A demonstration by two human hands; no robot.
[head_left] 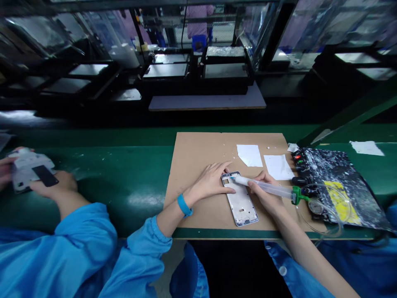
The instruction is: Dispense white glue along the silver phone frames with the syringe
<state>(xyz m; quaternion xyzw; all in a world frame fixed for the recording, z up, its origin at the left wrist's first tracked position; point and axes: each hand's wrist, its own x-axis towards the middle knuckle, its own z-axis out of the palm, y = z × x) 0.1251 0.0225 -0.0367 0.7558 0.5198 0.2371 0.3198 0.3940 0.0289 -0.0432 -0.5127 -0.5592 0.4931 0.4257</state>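
A pale phone frame (241, 203) lies flat on a sheet of brown cardboard (198, 153). My left hand (212, 180), with a blue band on its wrist, grips the frame near its upper end, the thumb on its face and the fingers along the top edge. In my right hand (266, 194) is a glue dispensing syringe (276, 189), held tilted like a pen. Its tip is at the frame's upper end; whether it touches cannot be made out. A green cap (297, 195) and clear tube join the syringe's rear end.
Two pieces of white paper (249, 155) lie behind the frame. To the right stands a stained black dispenser box (344, 186) with a gauge and coiled tubing. At left, a co-worker's hands (58, 184) hold another phone part (29, 169). Dark trays (167, 70) line the back.
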